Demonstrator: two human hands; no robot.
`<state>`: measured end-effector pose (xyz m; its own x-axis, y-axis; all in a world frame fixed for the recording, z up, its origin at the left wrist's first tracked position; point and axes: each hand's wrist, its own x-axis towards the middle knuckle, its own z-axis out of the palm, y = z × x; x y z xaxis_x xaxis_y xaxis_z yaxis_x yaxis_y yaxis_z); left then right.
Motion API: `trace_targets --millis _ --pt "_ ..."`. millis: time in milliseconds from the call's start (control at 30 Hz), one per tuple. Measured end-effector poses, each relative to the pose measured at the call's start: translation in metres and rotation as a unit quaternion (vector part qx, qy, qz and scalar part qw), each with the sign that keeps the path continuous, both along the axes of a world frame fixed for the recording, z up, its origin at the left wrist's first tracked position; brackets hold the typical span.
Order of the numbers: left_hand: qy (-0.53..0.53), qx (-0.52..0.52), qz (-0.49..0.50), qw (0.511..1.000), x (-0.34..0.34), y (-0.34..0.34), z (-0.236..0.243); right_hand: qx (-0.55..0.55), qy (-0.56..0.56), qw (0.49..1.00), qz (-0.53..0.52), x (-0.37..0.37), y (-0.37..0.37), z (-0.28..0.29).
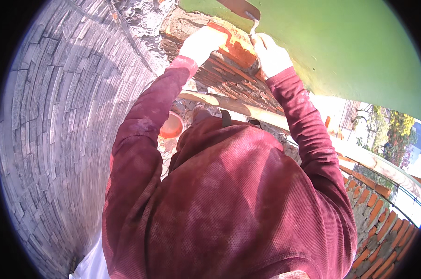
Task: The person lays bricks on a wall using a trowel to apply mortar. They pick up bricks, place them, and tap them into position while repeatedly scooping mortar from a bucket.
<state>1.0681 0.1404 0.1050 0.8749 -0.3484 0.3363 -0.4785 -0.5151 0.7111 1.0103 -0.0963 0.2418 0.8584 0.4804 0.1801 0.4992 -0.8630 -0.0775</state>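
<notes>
My left hand (203, 44), washed out by bright light, is closed at the edge of an orange-red brick (240, 53) on top of the brick wall; its fingers hardly show. In my right hand (272, 56) is a trowel (240, 7), its bent metal neck rising from my fingers and its blade pointing up and left beside the green wall. Grey-brown mortar (185, 23) lies along the wall top to the left of the brick. Both arms are stretched forward in dusty dark red sleeves.
A green wall (350, 51) rises on the right, a grey stone-clad wall (66, 116) on the left. Below the brickwork (240, 81) runs a wooden pole (240, 106). An orange bucket (172, 125) stands low by my left arm. More brickwork (382, 228) shows at lower right.
</notes>
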Motion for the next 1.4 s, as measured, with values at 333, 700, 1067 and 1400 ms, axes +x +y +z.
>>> trace_targets --millis 333,700,1067,1400 --pt "0.068 -0.071 -0.011 0.995 0.005 0.001 -0.007 0.126 0.239 0.954 -0.132 0.014 0.004 -0.016" --pt "-0.152 0.215 -0.064 0.962 0.022 0.021 0.003 0.305 0.284 0.893 -0.172 -0.022 -0.010 0.021" --pt "0.046 -0.048 0.110 0.992 0.009 0.112 0.060 0.332 0.520 0.781 -0.094 -0.155 -0.054 -0.068" --pt "0.270 -0.183 0.202 0.923 -0.137 0.164 -0.002 0.329 0.474 0.806 -0.128 -0.050 0.035 -0.211"
